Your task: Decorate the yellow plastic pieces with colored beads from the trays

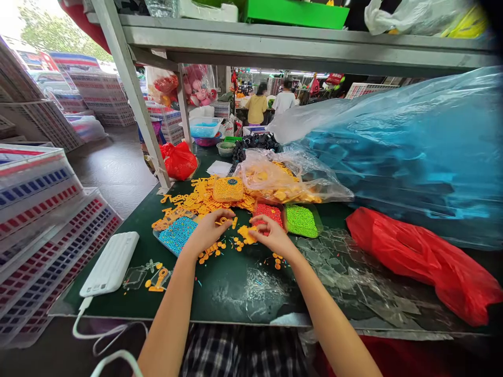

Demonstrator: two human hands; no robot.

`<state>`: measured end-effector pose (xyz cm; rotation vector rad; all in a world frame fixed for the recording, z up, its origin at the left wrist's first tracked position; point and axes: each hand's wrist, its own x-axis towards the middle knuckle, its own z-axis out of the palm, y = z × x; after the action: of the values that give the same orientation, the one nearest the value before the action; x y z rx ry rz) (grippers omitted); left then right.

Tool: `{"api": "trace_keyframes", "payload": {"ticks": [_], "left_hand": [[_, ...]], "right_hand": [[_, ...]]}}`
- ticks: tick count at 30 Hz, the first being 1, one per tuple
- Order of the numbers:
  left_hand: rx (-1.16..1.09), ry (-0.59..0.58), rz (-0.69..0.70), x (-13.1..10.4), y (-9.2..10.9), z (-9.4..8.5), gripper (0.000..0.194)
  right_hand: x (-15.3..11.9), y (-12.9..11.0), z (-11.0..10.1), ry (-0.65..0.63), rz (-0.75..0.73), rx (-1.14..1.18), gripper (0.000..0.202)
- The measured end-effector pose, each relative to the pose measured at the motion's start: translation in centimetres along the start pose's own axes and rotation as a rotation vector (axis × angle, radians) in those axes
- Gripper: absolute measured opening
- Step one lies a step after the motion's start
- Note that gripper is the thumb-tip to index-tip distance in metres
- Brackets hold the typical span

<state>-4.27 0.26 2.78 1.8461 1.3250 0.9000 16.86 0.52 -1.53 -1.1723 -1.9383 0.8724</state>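
Over the middle of the green table, my left hand (206, 230) pinches a small orange plastic piece with a ring-like end (223, 221). Opposite it, my right hand (273, 236) has its fingertips closed on a flat orange plastic piece with a knobbly outline (247, 234). Small orange round parts (212, 251) lie below my hands. A tray of blue beads (176, 234) is beside my left wrist. Red beads (269, 213) and green beads (301, 220) sit in trays behind my right hand. Farther back, a container of yellow-orange beads (228, 189) rests on a heap of orange plastic pieces (200, 198).
A white power bank (110, 263) with a cable lies at the left. Clear plastic scraps (334, 256) and a red bag (416, 262) cover the right side, below a large bag of blue material (424, 162). A metal shelf beam (294, 44) crosses overhead. Stacked crates (43, 235) stand left.
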Motion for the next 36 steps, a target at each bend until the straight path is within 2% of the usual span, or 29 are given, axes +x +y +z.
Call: {"api": "trace_keyframes", "payload": {"ticks": [3,7,10,14,20,26,30,36], "left_hand": [[-0.068,0.035,-0.115,-2.5,-1.0,0.3,0.037],[-0.149,0.128,-0.223,-5.4,-2.6,1.7,0.039],[-0.091,0.121,-0.175,-6.8,-2.8,2.3,0.029],[0.071,-0.003,-0.037,-7.7,-2.3,3.1,0.022],[0.269,-0.104,0.07,-7.6,-2.8,4.4,0.03],[0.424,-0.229,0.192,-7.8,-3.7,3.9,0.039],[0.517,-0.327,0.211,-8.2,-3.0,3.2,0.047],[0.568,-0.409,0.22,-8.6,-1.8,3.2,0.049]], "right_hand": [[-0.7,-0.5,2.0,-0.226,0.021,-0.019,0.012],[-1.6,-1.3,4.0,-0.248,0.02,-0.111,0.004],[-2.0,-1.6,3.3,-0.263,-0.03,-0.201,0.013],[-2.1,-1.4,1.4,-0.439,-0.163,-0.333,0.042],[-1.9,-0.6,1.9,-0.384,-0.167,-0.351,0.023],[-1.7,0.3,2.1,-0.337,-0.141,-0.364,0.028],[-1.4,0.9,1.3,-0.335,-0.137,-0.333,0.032],[-1.2,1.3,0.9,-0.346,-0.122,-0.317,0.024]]}}
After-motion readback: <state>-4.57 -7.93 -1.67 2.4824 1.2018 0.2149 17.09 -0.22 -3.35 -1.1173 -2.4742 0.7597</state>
